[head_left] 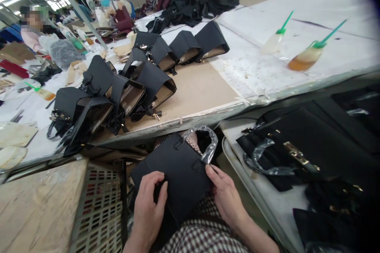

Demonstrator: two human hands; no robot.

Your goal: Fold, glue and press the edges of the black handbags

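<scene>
A black handbag piece (175,170) lies tilted across my lap, its curved handle (211,142) wrapped in clear plastic. My left hand (151,201) is closed on the lower left part of it, fingers curled and thumb bent toward them. At the opposite edge, near the base of the handle, my right hand (224,189) pinches the black material between thumb and fingers. The lower side of the piece, and some of my fingertips, are hidden.
Several black bags (157,83) stand on the table (204,83) ahead. Glue bottles (307,57) with green nozzles are at right. A tray (234,162) of black bag parts (311,138) sits beside me; a plastic crate (101,201) is at left. Co-workers (114,12) sit beyond.
</scene>
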